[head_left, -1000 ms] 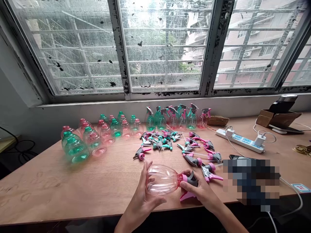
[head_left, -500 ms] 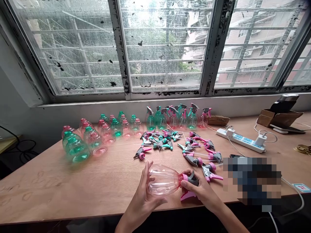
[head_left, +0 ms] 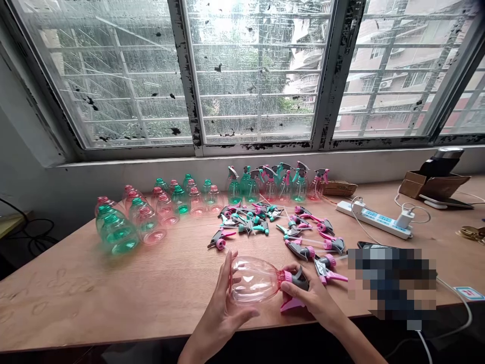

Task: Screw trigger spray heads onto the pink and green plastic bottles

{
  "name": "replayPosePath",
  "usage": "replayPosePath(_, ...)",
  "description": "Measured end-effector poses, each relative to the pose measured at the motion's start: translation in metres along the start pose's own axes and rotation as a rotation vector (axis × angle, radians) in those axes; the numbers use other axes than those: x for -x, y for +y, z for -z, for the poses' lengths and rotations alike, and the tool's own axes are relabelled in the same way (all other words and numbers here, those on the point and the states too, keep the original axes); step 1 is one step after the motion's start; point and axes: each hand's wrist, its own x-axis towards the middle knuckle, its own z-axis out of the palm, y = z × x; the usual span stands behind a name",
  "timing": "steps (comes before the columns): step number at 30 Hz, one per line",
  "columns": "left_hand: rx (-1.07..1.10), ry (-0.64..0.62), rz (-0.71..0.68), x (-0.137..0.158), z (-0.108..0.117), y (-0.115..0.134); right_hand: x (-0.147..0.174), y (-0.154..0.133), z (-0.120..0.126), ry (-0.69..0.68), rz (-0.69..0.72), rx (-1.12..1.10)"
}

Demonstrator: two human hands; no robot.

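Observation:
A clear pink spray bottle point(head_left: 254, 281) lies sideways between my hands, just above the front of the table. Its base rests against the palm and fingers of my left hand point(head_left: 226, 298), whose thumb sticks out below the bottle. At the neck, my right hand point(head_left: 307, 290) is closed around the grey and pink spray head point(head_left: 299, 279), thumb and fingers on its collar. A pink trigger hangs below that hand. Loose spray heads point(head_left: 250, 222) in pink, grey and green lie scattered behind the bottle.
Headless green and pink bottles point(head_left: 120, 232) stand at the left. Several bottles with spray heads point(head_left: 278, 184) line the back by the wall. On the right are a white power strip point(head_left: 373, 218), a cardboard box point(head_left: 432, 179), cables and a pixelated patch. The table's front edge point(head_left: 125, 343) runs below.
Hardly anything differs. Both hands keep their hold on the bottle, and the whole view has shifted very slightly.

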Motion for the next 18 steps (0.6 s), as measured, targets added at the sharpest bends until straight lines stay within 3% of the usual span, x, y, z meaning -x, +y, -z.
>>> replayPosePath(4,0.038,-0.014,0.056,-0.0020,0.0012,-0.0005,-0.0010,0.0010,0.0009,0.013,0.024,0.040)
replayPosePath(14,0.019,0.012,-0.033,0.0007,-0.0016,-0.0020,-0.0008,-0.0024,0.0009,-0.043,-0.036,-0.041)
replayPosePath(18,0.005,0.017,0.014,0.0002,-0.0026,0.0035,-0.0007,-0.0057,-0.0002,-0.051,-0.040,-0.051)
